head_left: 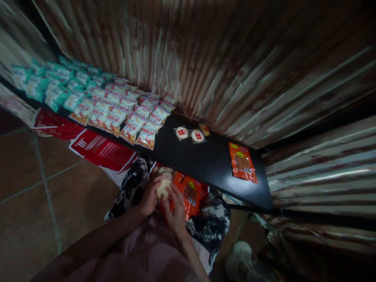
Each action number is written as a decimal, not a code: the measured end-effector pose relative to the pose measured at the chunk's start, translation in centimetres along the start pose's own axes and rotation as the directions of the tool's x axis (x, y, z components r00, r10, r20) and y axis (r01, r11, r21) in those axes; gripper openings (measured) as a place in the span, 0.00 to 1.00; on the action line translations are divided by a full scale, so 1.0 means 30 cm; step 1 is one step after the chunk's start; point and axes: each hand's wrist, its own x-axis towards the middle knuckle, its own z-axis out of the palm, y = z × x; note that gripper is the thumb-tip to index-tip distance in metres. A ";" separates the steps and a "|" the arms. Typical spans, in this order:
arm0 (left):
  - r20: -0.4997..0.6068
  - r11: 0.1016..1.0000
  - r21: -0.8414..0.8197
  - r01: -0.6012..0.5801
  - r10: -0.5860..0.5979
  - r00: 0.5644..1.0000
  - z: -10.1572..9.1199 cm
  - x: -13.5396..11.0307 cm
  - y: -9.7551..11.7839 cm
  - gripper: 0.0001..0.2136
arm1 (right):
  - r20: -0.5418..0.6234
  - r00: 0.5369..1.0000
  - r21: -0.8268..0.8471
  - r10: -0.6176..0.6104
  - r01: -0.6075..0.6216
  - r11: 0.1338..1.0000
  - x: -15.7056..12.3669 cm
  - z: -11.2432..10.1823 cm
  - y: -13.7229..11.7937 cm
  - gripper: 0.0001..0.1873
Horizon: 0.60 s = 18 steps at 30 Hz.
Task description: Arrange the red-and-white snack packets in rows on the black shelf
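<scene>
Over my lap, a round pale cracker or cake in clear wrapping (163, 188) is held between my two hands. My left hand (150, 196) closes round its left side, and the fingers of my right hand (174, 203) press on its right side. Orange snack bags (190, 192) lie in my lap, just right of the hands and partly covered by them. Two similar round wrapped pieces with red labels, one left (181, 132) and one right (197, 136), lie on the black table (179, 154). A small yellow packet (205, 129) lies behind them.
Rows of white snack bags (111, 117) and teal snack bags (57, 92) crowd the table's left side. One orange bag (242, 161) lies flat near its right end. Red printed bags (101, 149) hang below the front edge. A pleated curtain (188, 70) rises behind.
</scene>
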 end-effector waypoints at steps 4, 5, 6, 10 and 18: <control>-0.010 0.995 -0.097 -0.021 0.020 1.000 0.017 0.002 0.011 0.20 | -0.018 0.999 0.033 0.047 -0.046 0.998 0.028 0.006 0.014 0.17; -0.002 0.994 -0.104 -0.023 0.023 1.000 0.020 0.004 0.017 0.20 | -0.022 0.999 0.044 0.050 -0.049 0.998 0.035 0.006 0.015 0.17; 0.006 0.994 -0.109 -0.026 0.027 1.000 0.023 0.005 0.025 0.20 | -0.025 0.998 0.052 0.052 -0.050 0.997 0.043 0.005 0.013 0.17; 0.019 0.991 -0.133 -0.031 0.033 0.999 0.024 0.004 0.048 0.21 | -0.035 0.996 0.079 0.084 -0.081 0.994 0.070 0.004 0.006 0.17; 0.000 0.974 -0.221 -0.040 0.041 0.999 0.014 0.018 0.007 0.21 | -0.170 0.985 0.067 0.040 -0.029 0.997 0.069 0.066 0.067 0.20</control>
